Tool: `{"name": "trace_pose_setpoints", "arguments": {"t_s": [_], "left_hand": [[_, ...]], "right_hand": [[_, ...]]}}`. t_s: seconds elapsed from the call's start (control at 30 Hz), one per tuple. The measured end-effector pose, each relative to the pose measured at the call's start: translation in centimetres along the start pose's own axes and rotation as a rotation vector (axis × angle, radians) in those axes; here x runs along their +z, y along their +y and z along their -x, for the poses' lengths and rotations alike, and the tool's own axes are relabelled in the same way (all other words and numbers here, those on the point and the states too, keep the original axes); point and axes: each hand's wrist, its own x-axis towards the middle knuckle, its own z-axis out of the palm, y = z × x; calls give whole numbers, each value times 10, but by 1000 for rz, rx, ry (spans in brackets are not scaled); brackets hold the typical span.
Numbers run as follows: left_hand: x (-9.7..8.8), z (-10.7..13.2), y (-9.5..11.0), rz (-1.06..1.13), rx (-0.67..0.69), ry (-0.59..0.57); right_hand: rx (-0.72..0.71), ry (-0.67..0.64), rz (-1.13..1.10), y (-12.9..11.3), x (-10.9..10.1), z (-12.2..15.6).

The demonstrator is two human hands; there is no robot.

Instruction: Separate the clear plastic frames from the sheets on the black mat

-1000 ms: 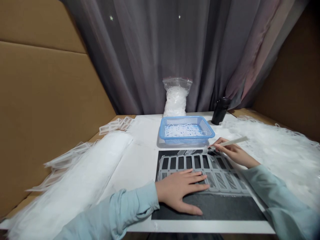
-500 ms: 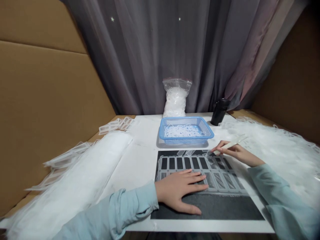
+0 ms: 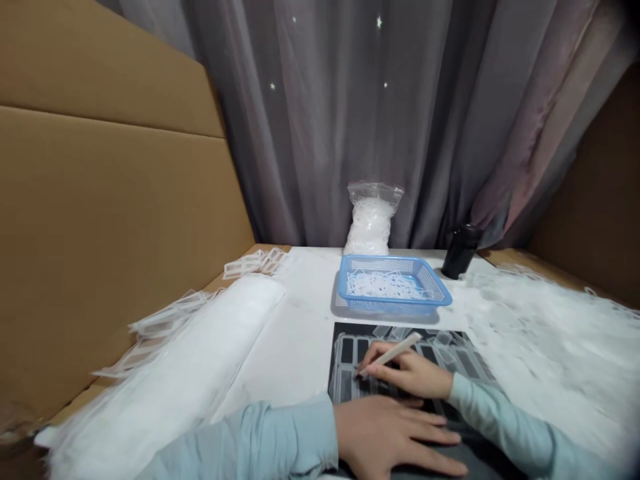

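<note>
A translucent sheet of small rectangular frames point(image 3: 465, 360) lies on a black mat point(image 3: 345, 333) in front of me. My left hand point(image 3: 395, 437) lies flat on the sheet's near part, fingers stretched out to the right. My right hand point(image 3: 413, 373) is closed around a thin pale stick tool point(image 3: 395, 350), whose tip touches the sheet near its left end. Behind the mat stands a blue basket point(image 3: 435, 293) with white plastic strips in it.
A clear bag of white pieces point(image 3: 373, 223) and a black cylinder point(image 3: 460, 251) stand at the curtain. A white roll point(image 3: 200, 353) and loose frames point(image 3: 255, 263) lie left. White plastic waste point(image 3: 550, 340) covers the right. Cardboard walls stand on both sides.
My right hand has carried the stick tool from the sheet's far right end over to its left end. The view has tilted up, so both hands sit lower in the picture.
</note>
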Motion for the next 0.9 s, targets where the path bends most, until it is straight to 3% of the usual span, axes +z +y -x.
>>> {"name": "trace_pose_setpoints", "arguments": {"t_s": [0.33,0.63,0.77,0.9], "left_hand": [[6,-2,-10,0,68,75],[6,-1,-10,172,58,50],[0,0,-4,58,43,64],[-1,0,11,-278,14,52]], "right_hand": [[-4,-113,-93,2,5,3],[-74,-157,54,-4,7,3],[-70,-139,63,-3,8,3],[-73,-131,74,-2,8,3]]}}
